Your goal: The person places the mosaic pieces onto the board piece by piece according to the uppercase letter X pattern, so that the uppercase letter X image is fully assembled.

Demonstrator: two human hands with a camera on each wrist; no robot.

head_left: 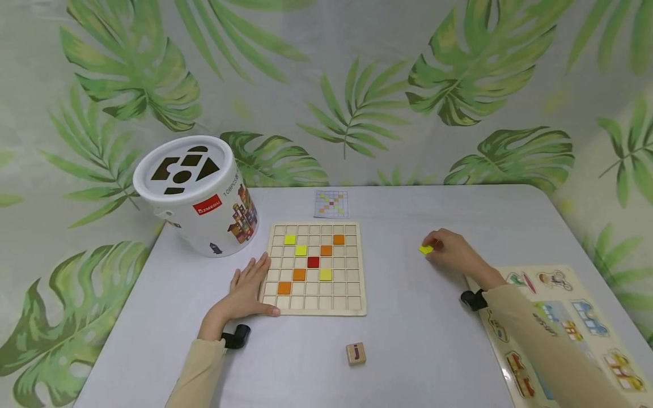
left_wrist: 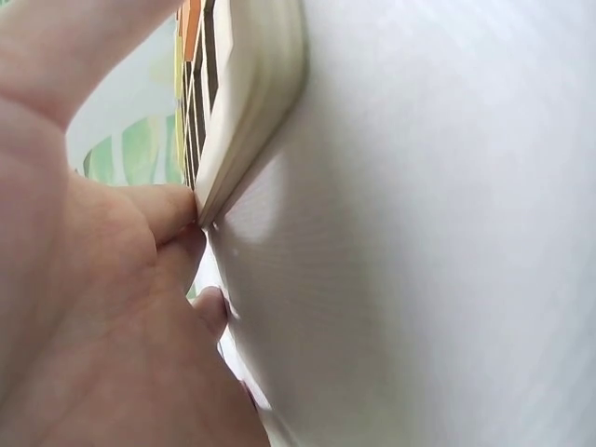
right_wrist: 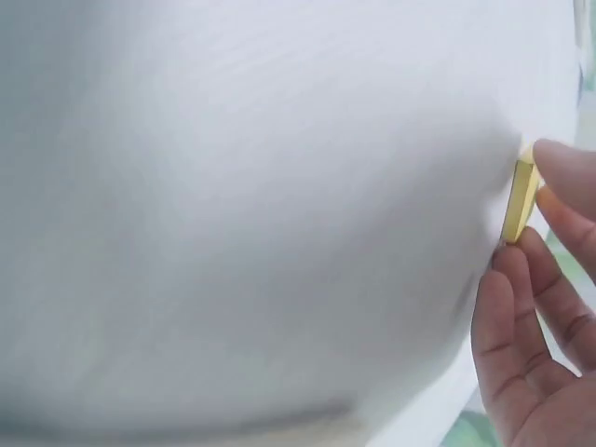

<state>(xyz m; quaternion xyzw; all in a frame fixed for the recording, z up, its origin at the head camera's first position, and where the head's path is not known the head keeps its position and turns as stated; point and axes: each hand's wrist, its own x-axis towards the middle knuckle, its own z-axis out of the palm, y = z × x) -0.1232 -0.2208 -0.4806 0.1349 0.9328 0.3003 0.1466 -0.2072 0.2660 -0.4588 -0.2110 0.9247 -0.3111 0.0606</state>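
A wall of green palm-leaf print runs behind a pale grey desk (head_left: pixel 408 340), and everything sits on that desk. In the middle lies the square wooden grid board (head_left: pixel 313 268), and some cells are filled: yellow tiles at its far left and near the centre, orange tiles running from far right to near left, one red tile (head_left: pixel 313 262) in the middle. The left hand (head_left: pixel 248 290) lies flat on the desk against the board's left edge, fingers straight and together, thumb along the near left corner; the left wrist view shows the fingertips (left_wrist: pixel 163 209) touching the board's pale wooden rim. Over on the right, well apart from the board, the right hand (head_left: pixel 451 252) pinches a small yellow square tile (head_left: pixel 425 249) between curled fingers and thumb, low over the desk; the right wrist view shows the tile on edge at the fingertips (right_wrist: pixel 568 177). At the far left stands a white round bucket with shape cut-outs in its lid (head_left: pixel 196 192). A small printed pattern card (head_left: pixel 331 204) lies just beyond the board. A wooden letter cube (head_left: pixel 355 353) sits near the front. A wooden vehicle puzzle board (head_left: pixel 566 323) lies under the right sleeve.
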